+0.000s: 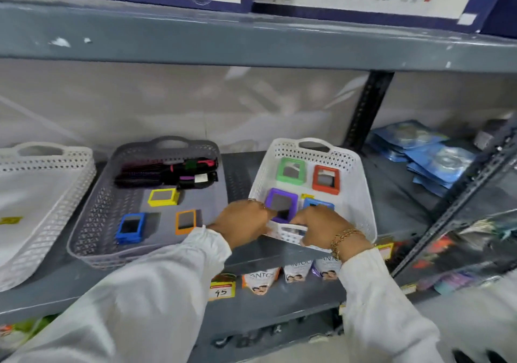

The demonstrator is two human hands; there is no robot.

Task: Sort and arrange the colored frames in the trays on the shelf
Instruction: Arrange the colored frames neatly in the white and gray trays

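Note:
A white tray (pixel 361 195) sits right of centre on the shelf and holds a green frame (pixel 291 160), a red frame (pixel 316 181), a purple frame (pixel 281 192) and a blue frame (pixel 319 202). To its left, a grey tray (pixel 92 211) holds a yellow frame (pixel 163 192), an orange frame (pixel 178 223) and a second blue frame (pixel 130 238). My left hand (pixel 243 223) pinches the purple frame's near left corner. My right hand (pixel 321 225) curls over the white tray's front rim and hides part of the blue frame.
Black hairbrushes (pixel 167 172) lie at the back of the grey tray. Another white tray (pixel 56 195) stands far left. Blue packets (pixel 430 155) are stacked at the right behind a slanted metal upright. Boxes fill the shelf above, and small packets with price tags hang below.

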